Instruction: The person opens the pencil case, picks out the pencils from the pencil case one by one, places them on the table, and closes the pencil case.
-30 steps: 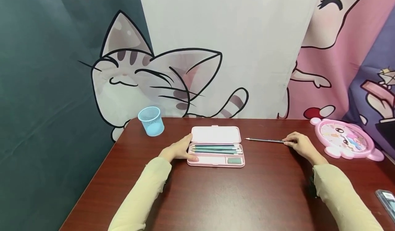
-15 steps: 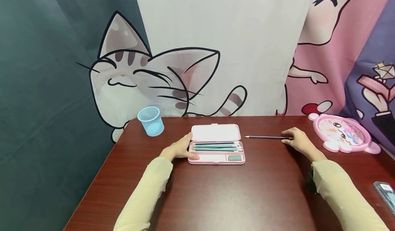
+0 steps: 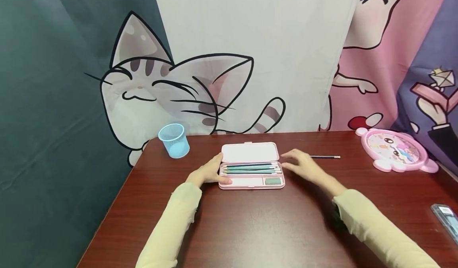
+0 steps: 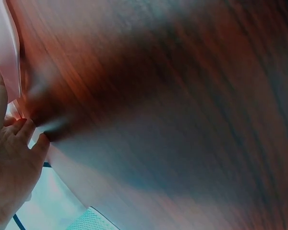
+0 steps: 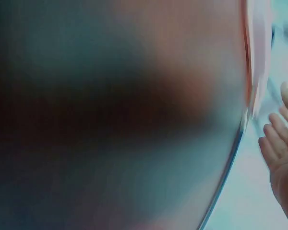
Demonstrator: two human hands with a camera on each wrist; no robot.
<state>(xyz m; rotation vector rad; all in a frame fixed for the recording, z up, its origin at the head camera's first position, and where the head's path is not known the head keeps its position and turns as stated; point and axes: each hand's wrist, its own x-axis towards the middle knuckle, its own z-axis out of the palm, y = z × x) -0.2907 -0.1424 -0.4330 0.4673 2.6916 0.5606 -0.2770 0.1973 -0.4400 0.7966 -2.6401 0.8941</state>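
The left hand [image 3: 206,173] holds the left end of the pink pencil case [image 3: 246,181] on the table [image 3: 264,228]; light, even thumb pressure should stop it sliding. At its right edge the right hand [image 3: 303,166], fingers parted, grips nothing visible and hides part of a pencil [image 3: 325,157] only the head view shows.

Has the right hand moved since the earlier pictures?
Yes, the right hand has moved to the left, much closer to the open pencil case.

Nothing legible from here; the white label [image 3: 446,210] on the grey case [image 3: 451,222] at four o'clock is too small.
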